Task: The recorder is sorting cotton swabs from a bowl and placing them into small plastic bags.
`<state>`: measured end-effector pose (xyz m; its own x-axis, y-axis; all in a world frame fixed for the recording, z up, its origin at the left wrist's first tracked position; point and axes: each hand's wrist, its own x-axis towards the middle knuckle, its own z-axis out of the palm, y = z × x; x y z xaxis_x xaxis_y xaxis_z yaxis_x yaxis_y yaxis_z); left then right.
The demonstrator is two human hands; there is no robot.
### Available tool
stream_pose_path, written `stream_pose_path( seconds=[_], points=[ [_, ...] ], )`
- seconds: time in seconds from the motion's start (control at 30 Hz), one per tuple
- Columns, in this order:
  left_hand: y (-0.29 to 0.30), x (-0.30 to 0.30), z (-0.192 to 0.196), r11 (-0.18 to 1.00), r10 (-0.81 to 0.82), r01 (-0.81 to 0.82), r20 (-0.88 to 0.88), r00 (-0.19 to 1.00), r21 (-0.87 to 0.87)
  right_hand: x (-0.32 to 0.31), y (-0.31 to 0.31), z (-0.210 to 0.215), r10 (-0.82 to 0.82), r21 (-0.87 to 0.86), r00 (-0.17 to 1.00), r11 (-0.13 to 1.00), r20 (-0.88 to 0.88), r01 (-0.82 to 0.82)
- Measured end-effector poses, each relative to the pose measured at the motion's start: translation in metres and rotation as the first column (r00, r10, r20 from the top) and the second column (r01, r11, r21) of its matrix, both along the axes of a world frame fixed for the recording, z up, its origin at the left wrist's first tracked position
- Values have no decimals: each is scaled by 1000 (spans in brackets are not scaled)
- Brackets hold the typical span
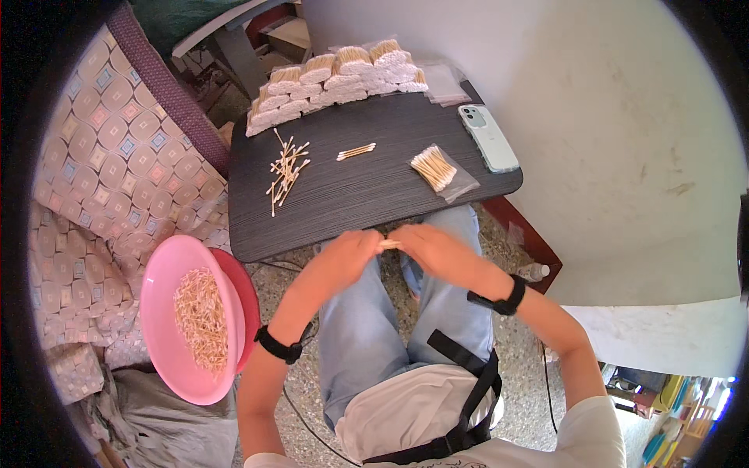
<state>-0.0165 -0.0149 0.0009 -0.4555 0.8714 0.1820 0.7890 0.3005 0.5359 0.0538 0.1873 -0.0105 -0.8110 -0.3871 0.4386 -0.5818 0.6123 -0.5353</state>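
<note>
My left hand (355, 251) and my right hand (425, 248) meet above my lap, just off the near edge of the table. Between their closed fingers shows a small bundle of cotton swabs (389, 244), mostly hidden by the hands. On the dark table (328, 199) lie a loose scatter of cotton swabs (287, 168) at left and a few swabs side by side (356, 152) in the middle. A clear plastic bag partly filled with cotton swabs (434, 168) rests at the right.
Along the table's far edge, packed bags of swabs (335, 74) are stacked. Flat clear bags (445, 84) and a phone (488, 139) lie at right. A pink basin (160, 312) full of swabs stands at my left, beside a patterned sofa (117, 132). A pale wall (624, 156) rises at right.
</note>
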Motion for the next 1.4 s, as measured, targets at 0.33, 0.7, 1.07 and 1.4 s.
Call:
stream_pose_path(
  seconds=[0.33, 0.7, 1.07, 1.4],
  points=[
    [31, 43, -5, 978, 17, -77, 290, 957, 196, 52, 6, 12, 11, -345, 854, 918, 520, 198],
    [100, 32, -9, 888, 272, -277, 65, 960, 366, 52, 69, 2, -498, -82, 757, 811, 424, 580],
    [155, 13, -34, 819, 499, -389, -187, 846, 421, 22, 83, -25, -587, -147, 687, 705, 428, 694],
    [154, 11, -38, 710, 468, -442, 102, 878, 548, 34, 77, 4, -174, -428, 654, 629, 736, 649]
  ],
)
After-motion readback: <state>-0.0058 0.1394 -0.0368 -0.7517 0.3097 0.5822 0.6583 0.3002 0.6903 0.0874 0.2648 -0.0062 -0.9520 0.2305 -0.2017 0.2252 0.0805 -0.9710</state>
